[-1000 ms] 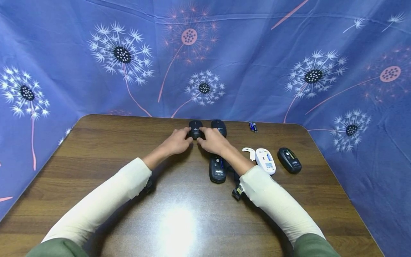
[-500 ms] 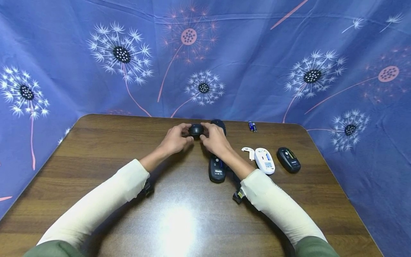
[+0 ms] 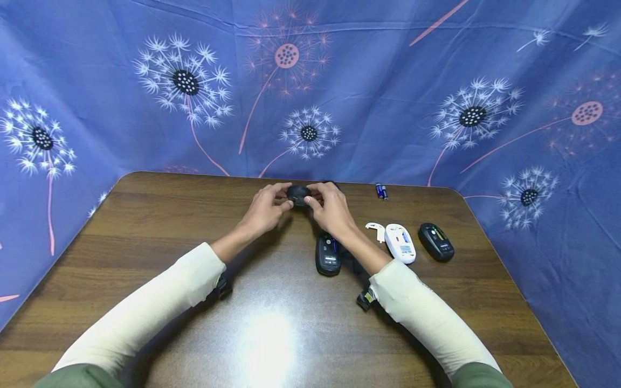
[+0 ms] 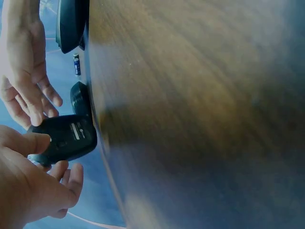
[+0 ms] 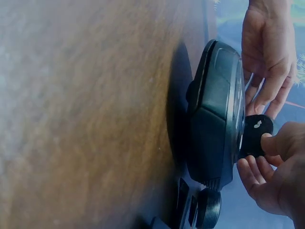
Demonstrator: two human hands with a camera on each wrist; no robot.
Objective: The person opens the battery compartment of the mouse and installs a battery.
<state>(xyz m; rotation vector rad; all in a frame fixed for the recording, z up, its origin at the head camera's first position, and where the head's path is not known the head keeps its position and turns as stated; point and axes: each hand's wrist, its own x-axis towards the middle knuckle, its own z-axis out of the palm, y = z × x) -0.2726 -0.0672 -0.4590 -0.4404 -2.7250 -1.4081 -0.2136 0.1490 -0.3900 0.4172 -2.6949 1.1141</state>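
In the head view a black computer mouse [image 3: 298,196] is held between both hands near the table's back edge. My left hand [image 3: 264,211] grips its left side and my right hand [image 3: 335,211] its right side, thumbs towards me. Seen from the left wrist, the mouse [image 4: 66,138] is tipped up, with its underside and a small white label facing the camera. A second black mouse [image 4: 80,98] stands close behind, mostly covered by my right hand in the head view. The right wrist view shows fingers of both hands around the held mouse [image 5: 256,136].
An upturned black mouse [image 3: 328,255] lies before my right forearm. To the right are a white mouse [image 3: 400,243] with its battery bay exposed, a white cover [image 3: 375,230], another upturned black mouse [image 3: 436,242] and two blue batteries [image 3: 381,191]. A patterned blue cloth [image 3: 378,129] hangs behind the table.
The mouse was flat on the table with its top showing; both hands have lifted and tilted it. My right thumb has shifted onto its near edge.
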